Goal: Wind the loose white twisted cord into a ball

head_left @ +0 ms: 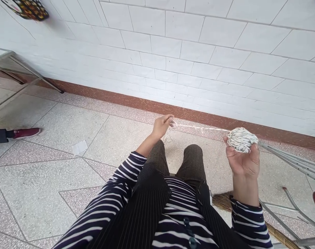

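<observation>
My right hand point(242, 160) grips a ball of white yarn point(242, 139) with dark flecks, fingers and thumb curled around its lower side. From the ball, a whitish strand point(201, 128) stretches leftward across to my left hand point(162, 125). The left fingers pinch the strand's far end, and a few thin loose threads dangle just below them. Between the hands the strand looks nearly taut, slightly frayed and knotted along its length. Both hands are held out in front of my knees.
A white tiled wall point(173, 65) rises ahead above a reddish baseboard point(116, 97). A metal-framed table point(38, 74) stands left, near another person's red shoe point(27, 132) and a white paper point(79, 147). Right are a broom point(222, 201), metal poles point(292, 157) and a chair frame point(282, 207).
</observation>
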`<state>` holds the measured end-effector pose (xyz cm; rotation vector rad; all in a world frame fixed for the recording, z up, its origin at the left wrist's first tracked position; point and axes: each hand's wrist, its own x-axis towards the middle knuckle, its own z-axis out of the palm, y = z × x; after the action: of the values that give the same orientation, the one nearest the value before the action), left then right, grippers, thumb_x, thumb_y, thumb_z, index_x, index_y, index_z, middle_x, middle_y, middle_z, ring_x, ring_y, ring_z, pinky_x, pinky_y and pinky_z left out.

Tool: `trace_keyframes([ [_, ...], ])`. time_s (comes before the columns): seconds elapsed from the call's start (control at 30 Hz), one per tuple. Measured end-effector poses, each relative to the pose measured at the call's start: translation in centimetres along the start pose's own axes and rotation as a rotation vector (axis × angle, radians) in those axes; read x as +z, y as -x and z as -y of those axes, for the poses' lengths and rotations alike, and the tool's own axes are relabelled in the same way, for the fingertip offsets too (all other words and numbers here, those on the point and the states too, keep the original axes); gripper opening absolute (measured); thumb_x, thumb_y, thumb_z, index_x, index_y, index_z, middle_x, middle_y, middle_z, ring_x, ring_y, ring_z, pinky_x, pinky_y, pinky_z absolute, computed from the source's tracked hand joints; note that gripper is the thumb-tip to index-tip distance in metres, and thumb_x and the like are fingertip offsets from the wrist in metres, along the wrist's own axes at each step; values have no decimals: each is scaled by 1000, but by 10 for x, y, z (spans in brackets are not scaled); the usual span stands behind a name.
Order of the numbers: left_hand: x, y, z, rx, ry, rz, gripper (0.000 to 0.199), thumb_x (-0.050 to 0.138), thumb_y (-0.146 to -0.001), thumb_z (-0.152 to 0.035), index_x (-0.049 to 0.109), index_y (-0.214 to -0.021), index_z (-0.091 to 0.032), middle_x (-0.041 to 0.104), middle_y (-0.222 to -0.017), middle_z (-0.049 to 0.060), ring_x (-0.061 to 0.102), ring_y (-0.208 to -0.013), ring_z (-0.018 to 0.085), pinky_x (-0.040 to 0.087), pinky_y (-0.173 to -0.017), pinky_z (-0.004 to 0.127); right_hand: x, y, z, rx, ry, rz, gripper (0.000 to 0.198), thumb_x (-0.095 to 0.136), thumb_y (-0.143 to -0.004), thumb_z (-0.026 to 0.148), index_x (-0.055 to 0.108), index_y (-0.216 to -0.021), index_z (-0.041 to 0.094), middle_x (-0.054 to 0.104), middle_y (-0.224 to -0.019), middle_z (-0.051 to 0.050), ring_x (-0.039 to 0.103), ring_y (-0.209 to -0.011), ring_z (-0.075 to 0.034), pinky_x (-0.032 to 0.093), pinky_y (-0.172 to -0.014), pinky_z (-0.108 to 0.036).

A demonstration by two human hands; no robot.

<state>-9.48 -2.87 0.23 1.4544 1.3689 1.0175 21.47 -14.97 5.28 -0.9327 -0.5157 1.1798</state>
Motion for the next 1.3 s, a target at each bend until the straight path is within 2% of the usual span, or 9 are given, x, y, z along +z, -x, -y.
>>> trace_keyframes([
  [0.13, -8, 0, 2, 60, -449, 227, 43, 57, -98, -38, 67, -136, -20, 80, -111, 9, 74, -99, 27, 55, -91, 38, 1, 7, 16, -88, 38, 26, 62, 84, -67, 57, 72, -123, 34, 57, -147, -7, 72, -102, -26, 49, -48, -21],
  [0.3, -10, 0, 1, 62, -668, 430, 52, 66, -91, -30, 63, -143, -23, 80, -111, 7, 74, -104, 29, 54, -91, 36, 1, 7, 34, -186, -32, -18, 54, 85, -66, 53, 75, -115, 34, 57, -147, -4, 71, -102, -25, 52, -47, -20],
  [0.43, -10, 5, 0, 152, -681, 320, 36, 58, -97, -30, 72, -130, -24, 79, -115, 7, 73, -109, 29, 53, -98, 39, -5, 2, 37, -228, -69, -94, 36, 80, -73, 42, 80, -107, 32, 59, -147, -3, 73, -105, -25, 58, -53, -20],
  [0.6, -12, 10, 0, 260, -454, 208, 47, 57, -98, -24, 59, -145, -23, 70, -139, 7, 66, -126, 23, 49, -109, 37, -10, 9, 41, -242, -53, -134, 30, 75, -75, 41, 81, -104, 34, 57, -152, 0, 70, -115, -28, 57, -51, -23],
  [0.73, -6, 9, 1, 301, -505, 183, 51, 62, -98, -26, 54, -148, -22, 76, -123, 7, 71, -115, 23, 53, -102, 39, 0, 20, 49, -246, -26, -106, 39, 81, -70, 45, 81, -108, 35, 54, -155, 0, 69, -117, -30, 55, -47, -25],
  [0.87, 3, 6, 8, 487, -664, 194, 22, 61, -98, -23, 75, -116, -20, 78, -113, 10, 71, -112, 26, 51, -106, 46, 16, 23, 56, -239, -46, -89, 66, 94, -49, 52, 79, -109, 30, 66, -133, -3, 72, -97, -25, 56, -45, -21],
  [1.0, 7, 3, 10, 489, -383, 53, 20, 59, -99, -23, 78, -105, -20, 77, -119, 10, 70, -116, 24, 52, -107, 41, 26, 22, 61, -298, -137, -98, 79, 98, -38, 50, 77, -108, 24, 71, -111, -4, 72, -91, -24, 55, -43, -20],
  [1.13, 10, 1, -4, 268, 126, -57, 17, 69, -93, -29, 78, -104, -20, 77, -116, 8, 71, -111, 23, 53, -104, 40, 31, 30, 63, -282, -91, -86, 70, 97, -42, 49, 77, -105, 26, 71, -108, -4, 72, -93, -22, 60, -49, -22],
  [1.3, 15, -3, -25, 45, 666, -31, 19, 81, -82, -27, 76, -97, -17, 77, -100, 6, 72, -94, 18, 54, -100, 41, 32, 32, 65, -276, -56, -71, 76, 97, -41, 49, 78, -109, 25, 71, -118, -7, 71, -97, -24, 61, -52, -23],
])
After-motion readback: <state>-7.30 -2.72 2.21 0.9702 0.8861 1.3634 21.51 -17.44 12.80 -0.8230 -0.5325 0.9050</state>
